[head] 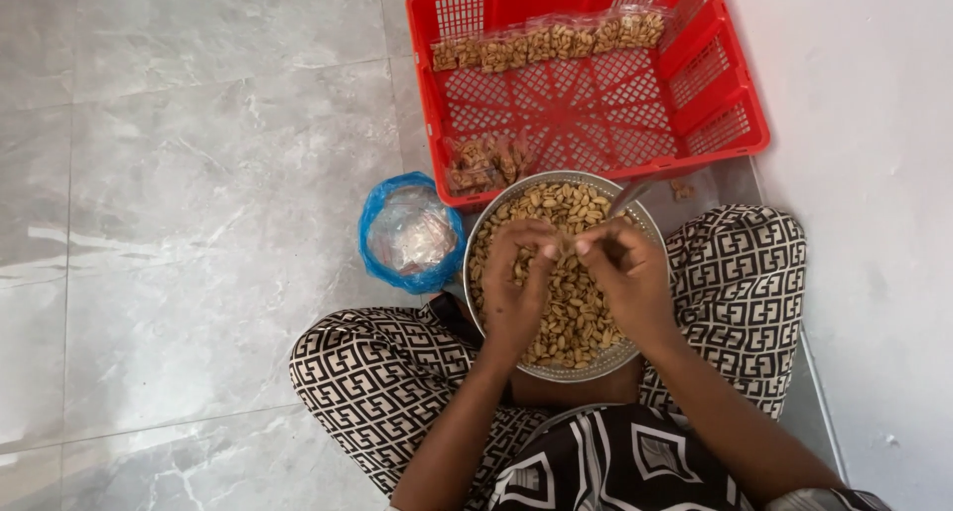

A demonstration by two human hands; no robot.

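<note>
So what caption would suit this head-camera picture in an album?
Both hands, left and right, work over a metal bowl of peanuts beside a red crate.

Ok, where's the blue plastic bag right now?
In the head view, the blue plastic bag sits on the grey floor to the left of the metal bowl of peanuts, just below the red crate's near-left corner.

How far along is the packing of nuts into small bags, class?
Done: a row of filled packets along the back of the red crate, and a few more at its front corner. In hand: the left hand and right hand meet over the metal bowl. Left: the nuts nearly fill it.
</note>
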